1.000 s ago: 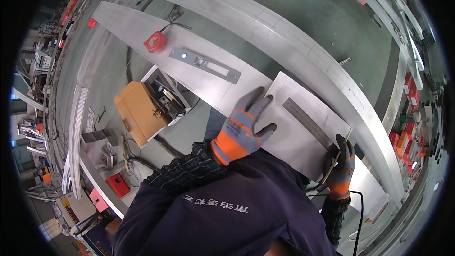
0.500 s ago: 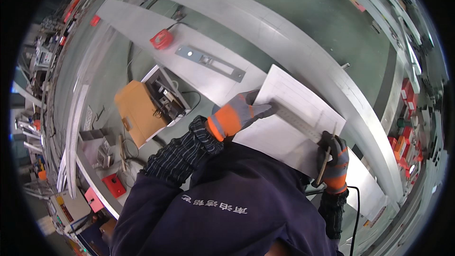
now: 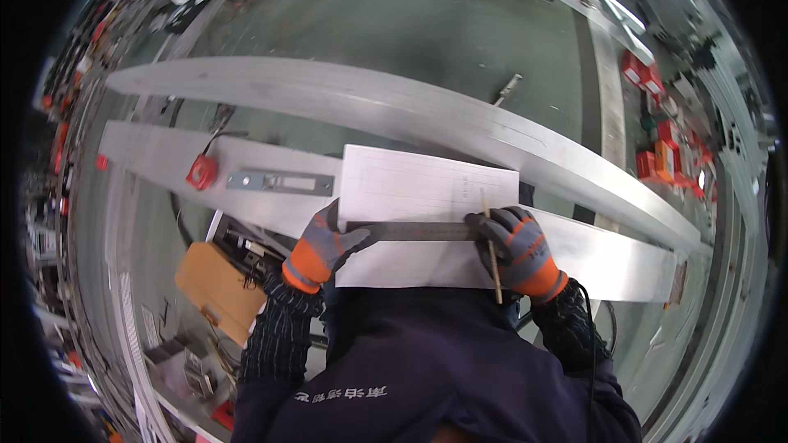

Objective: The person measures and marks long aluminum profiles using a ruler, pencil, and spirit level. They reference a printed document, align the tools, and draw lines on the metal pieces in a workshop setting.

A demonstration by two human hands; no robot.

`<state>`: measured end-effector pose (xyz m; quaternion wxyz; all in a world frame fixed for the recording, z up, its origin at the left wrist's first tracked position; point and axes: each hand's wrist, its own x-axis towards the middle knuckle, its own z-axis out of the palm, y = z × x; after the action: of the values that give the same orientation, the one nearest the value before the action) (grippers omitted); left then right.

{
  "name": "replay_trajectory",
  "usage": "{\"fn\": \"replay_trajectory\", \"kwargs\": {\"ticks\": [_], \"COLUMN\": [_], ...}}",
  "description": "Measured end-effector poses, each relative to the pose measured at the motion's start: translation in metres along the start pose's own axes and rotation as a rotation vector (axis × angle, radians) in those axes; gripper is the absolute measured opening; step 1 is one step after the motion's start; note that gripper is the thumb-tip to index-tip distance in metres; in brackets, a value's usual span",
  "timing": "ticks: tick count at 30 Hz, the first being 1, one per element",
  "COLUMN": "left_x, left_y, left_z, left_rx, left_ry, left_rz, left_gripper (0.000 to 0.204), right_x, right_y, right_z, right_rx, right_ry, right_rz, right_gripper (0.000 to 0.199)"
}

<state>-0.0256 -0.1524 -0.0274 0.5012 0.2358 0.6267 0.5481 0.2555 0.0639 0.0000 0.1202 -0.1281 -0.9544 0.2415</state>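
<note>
White paper sheets [image 3: 410,189] with faint printed lines lie before me, over a silvery metal profile. Across them runs a grey steel ruler [image 3: 423,232]. My left hand [image 3: 320,248], in a grey and orange glove, is closed on the ruler's left end at the paper's edge. Gloved alike, my right hand [image 3: 521,254] is closed at the ruler's other end. A thin wooden pencil [image 3: 494,267] sticks out from between its fingers, pointing away from me. My right fingertips partly hide that end of the ruler.
Left of the paper, a slotted grey metal plate [image 3: 281,183] and a red tape measure [image 3: 202,172] rest on the profile [image 3: 607,267]. A longer metal profile [image 3: 394,107] runs beyond. An opened cardboard box [image 3: 215,291] stands lower left; red boxes [image 3: 657,160] lie far right.
My view has turned, so the paper and ruler, slanted before, now lie nearly level in the picture. Both hands remain at the ruler's ends, and the pencil is still in my right hand.
</note>
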Motion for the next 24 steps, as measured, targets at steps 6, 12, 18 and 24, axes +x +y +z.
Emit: {"fn": "replay_trajectory", "kwargs": {"ticks": [6, 12, 18, 24], "left_x": [0.010, 0.022, 0.024, 0.020], "left_y": [-0.022, -0.018, -0.026, -0.014], "left_z": [-0.015, -0.011, -0.027, -0.008], "left_rx": [0.138, 0.340, 0.890, 0.395], "left_ry": [0.033, -0.033, -0.100, 0.020], "left_rz": [0.001, 0.076, 0.474, 0.124], "left_gripper": [0.048, 0.036, 0.032, 0.042], "right_x": [0.011, 0.063, 0.136, 0.137], "right_y": [0.023, 0.008, 0.021, 0.094], "right_z": [-0.022, -0.044, -0.082, -0.124], "right_rx": [0.212, 1.037, 0.747, 0.226], "right_ry": [0.860, 1.253, 1.348, 0.784], "right_rz": [0.164, 0.010, -0.143, -0.124], "right_gripper": [0.037, 0.049, 0.038, 0.048]}}
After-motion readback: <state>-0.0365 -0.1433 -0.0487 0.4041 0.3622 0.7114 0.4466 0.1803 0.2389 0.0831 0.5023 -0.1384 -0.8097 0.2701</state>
